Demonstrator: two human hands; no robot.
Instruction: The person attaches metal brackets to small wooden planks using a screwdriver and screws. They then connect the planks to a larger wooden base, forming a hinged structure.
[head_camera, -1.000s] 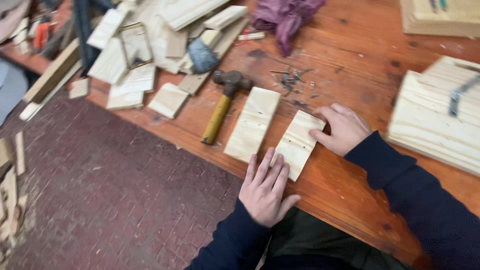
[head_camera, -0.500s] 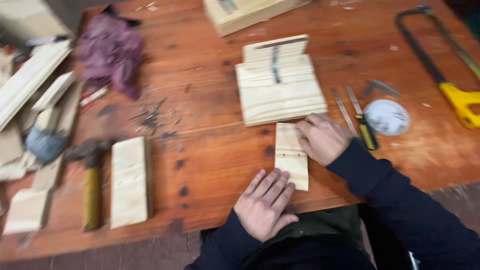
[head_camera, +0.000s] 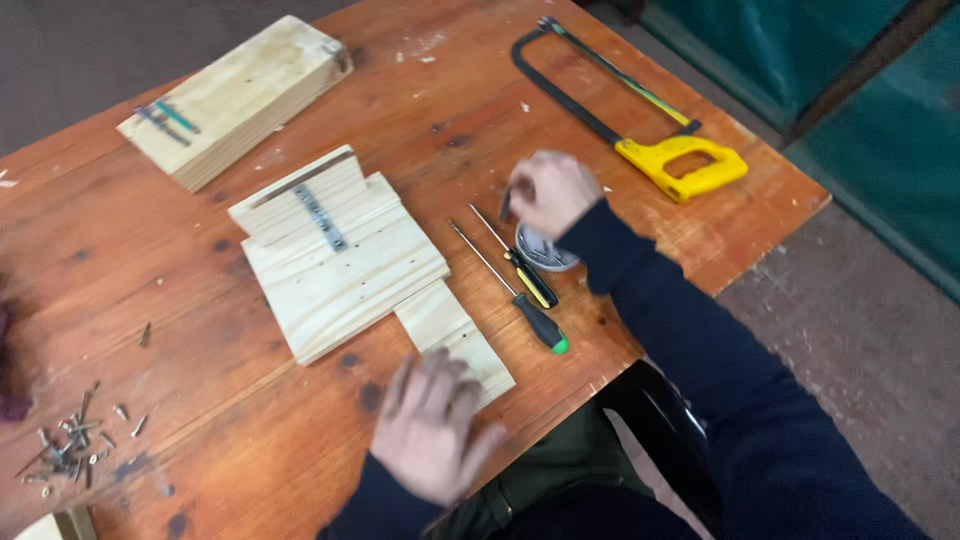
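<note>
My left hand (head_camera: 430, 432) lies flat, fingers spread, on the near end of a small pale wood plank (head_camera: 447, 328) at the table's front edge. My right hand (head_camera: 550, 190) hovers farther back with its fingers curled, blurred. A small dark piece shows between its fingertips, but I cannot make out what it is. Just below that hand lies a round metal lid (head_camera: 545, 258). Two screwdrivers lie between the hands, one with a black and yellow handle (head_camera: 530, 283) and one with a black and green handle (head_camera: 538, 322).
A stack of pale boards with a metal strip (head_camera: 335, 255) lies left of the plank. A thicker wood block (head_camera: 240, 95) sits at the back left. A yellow-handled hacksaw (head_camera: 680, 165) lies at the back right. Loose screws (head_camera: 70, 445) are piled at the left edge of the wooden table (head_camera: 200, 330).
The view has swung right along the table. My right hand left the small plank and moved up to the round lid. My left hand stays at the plank's near end.
</note>
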